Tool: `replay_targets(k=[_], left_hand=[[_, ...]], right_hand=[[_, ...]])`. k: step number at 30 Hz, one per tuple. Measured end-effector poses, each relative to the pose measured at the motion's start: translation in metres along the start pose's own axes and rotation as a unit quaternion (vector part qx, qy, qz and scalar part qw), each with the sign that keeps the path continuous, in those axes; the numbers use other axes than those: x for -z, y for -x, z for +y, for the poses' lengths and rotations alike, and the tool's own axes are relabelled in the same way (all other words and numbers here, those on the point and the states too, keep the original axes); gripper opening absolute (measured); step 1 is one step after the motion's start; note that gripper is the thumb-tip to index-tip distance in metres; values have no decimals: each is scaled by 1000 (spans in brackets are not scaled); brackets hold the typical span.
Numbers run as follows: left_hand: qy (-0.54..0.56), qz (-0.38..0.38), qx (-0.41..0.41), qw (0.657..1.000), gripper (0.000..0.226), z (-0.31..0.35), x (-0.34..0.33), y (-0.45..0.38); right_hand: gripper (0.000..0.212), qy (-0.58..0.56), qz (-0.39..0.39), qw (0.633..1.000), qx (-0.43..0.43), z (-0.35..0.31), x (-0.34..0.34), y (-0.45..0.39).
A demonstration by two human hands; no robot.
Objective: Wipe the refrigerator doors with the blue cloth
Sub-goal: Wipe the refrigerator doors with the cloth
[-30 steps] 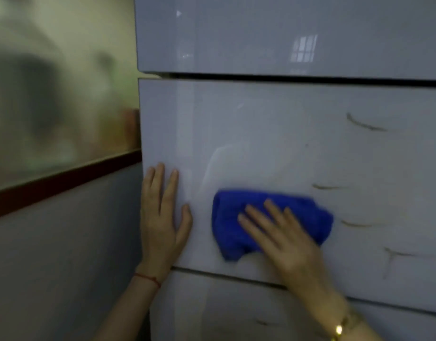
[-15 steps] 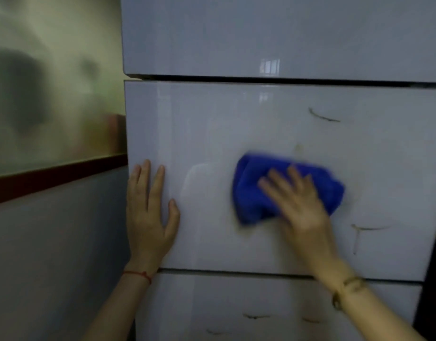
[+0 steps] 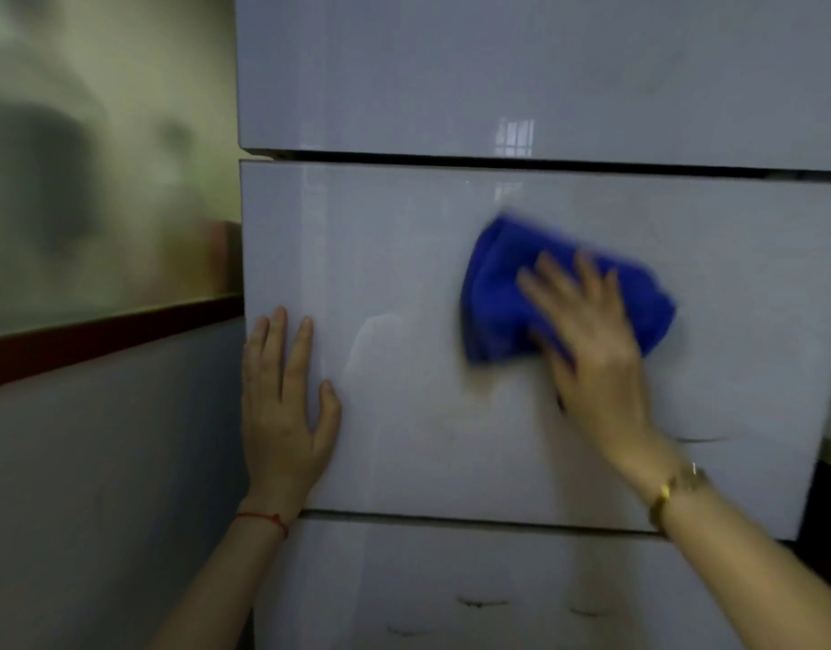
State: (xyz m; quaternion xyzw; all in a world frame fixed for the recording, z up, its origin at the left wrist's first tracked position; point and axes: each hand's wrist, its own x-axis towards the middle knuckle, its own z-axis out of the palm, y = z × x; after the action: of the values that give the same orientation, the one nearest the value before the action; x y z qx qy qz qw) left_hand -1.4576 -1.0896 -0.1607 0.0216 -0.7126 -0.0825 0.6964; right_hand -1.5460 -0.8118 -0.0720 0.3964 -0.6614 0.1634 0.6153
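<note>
Bare door panel (image 3: 404,255) is lying open between the left hand (image 3: 282,415) and the right hand (image 3: 596,349), and above both. The blue cloth (image 3: 498,293) is sitting under the right hand's fingers. A wall (image 3: 99,462) is closing in just left of the left hand; the panel's edge is ending right of the right hand.

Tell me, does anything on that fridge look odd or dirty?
Yes. Thin dark streaks mark the bottom door and one sits on the middle door near the right wrist, like smears not yet wiped. The blue cloth is higher up.
</note>
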Motion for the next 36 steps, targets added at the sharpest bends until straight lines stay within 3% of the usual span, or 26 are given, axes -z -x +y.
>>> replay_targets(k=[3, 5, 8, 11, 14, 19, 23, 26, 28, 32, 34, 36], left_hand=[[-3, -3, 0, 1000, 55, 0, 0, 0], [-4, -8, 0, 1000, 56, -2, 1, 0], [-4, -13, 5, 1000, 58, -3, 1, 0], [-6, -11, 0, 1000, 56, -3, 1, 1], [-7, -12, 5, 1000, 56, -1, 1, 0], [-8, -16, 5, 1000, 58, -1, 2, 0], [-5, -20, -3, 1000, 58, -3, 3, 0], [-10, -16, -7, 1000, 57, -1, 2, 0], [-15, -13, -2, 1000, 57, 0, 2, -1], [-19, -15, -1, 1000, 57, 1, 2, -1], [-16, -23, 2, 1000, 58, 0, 4, 0], [-14, -29, 2, 999, 59, -2, 5, 0]], right_hand=[[41, -15, 89, 990, -108, -3, -6, -76], [42, -7, 78, 995, -59, -23, -21, -63], [43, -9, -31, 996, 80, -56, -35, 34], [45, 10, -105, 984, 146, -57, -24, 97], [39, 36, -60, 987, 143, -41, -19, 64], [43, 22, 41, 999, -17, -57, -33, -9], [41, -10, -14, 997, 70, -79, -44, 61], [41, 9, -64, 990, 123, -58, -27, 98], [47, 1, -41, 996, 75, -39, -21, 76], [43, -32, 111, 984, -134, -35, -25, -34], [44, -23, 102, 991, -81, -57, -39, -37], [41, -25, 27, 999, 29, -81, -53, 17]])
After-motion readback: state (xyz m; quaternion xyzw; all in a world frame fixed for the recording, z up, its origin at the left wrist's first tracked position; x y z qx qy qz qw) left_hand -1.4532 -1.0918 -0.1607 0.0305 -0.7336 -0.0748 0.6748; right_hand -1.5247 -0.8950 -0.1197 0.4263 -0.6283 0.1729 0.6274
